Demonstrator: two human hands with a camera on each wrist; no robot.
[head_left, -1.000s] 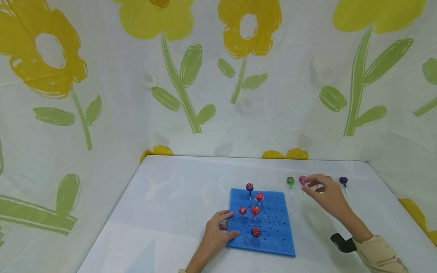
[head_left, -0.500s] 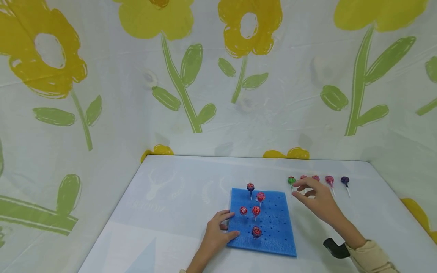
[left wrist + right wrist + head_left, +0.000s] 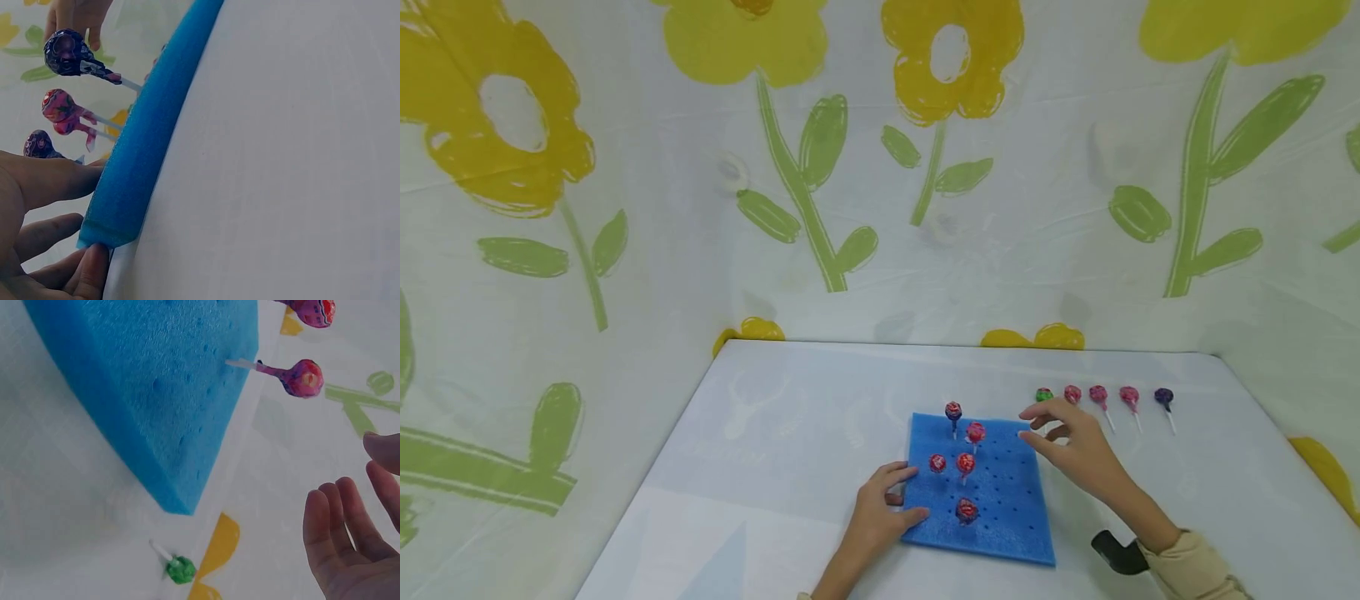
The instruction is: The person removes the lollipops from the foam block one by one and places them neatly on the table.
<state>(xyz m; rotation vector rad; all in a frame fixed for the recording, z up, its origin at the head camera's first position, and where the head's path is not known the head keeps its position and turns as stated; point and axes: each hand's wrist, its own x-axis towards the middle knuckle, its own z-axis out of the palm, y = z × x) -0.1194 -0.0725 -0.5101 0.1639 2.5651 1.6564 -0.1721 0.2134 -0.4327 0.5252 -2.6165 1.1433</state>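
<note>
In the head view a blue foam board [image 3: 1000,533] with rows of small holes lies on the table. Several wrapped lollipops stand upright in it, such as a red one [image 3: 966,463] and a dark one [image 3: 953,411]. My left hand [image 3: 877,510] holds the board's left edge, thumb over the top and fingers at the side; the left wrist view shows this at the near corner. My right hand [image 3: 1075,442] hovers by the far right corner, fingers loosely bent. Nothing is between its fingertips in the right wrist view. A green lollipop [image 3: 181,569] lies on the table.
Beyond my right hand, a row of loose lollipops lies on the white table [image 3: 775,467], including pink ones [image 3: 1129,396] and a dark purple one [image 3: 1164,397]. A flower-printed cloth [image 3: 1037,250] hangs behind and at the sides.
My right hand has moved left, from over the loose lollipops past the green one to the board's far right corner. The left hand and the standing lollipops have stayed put.
</note>
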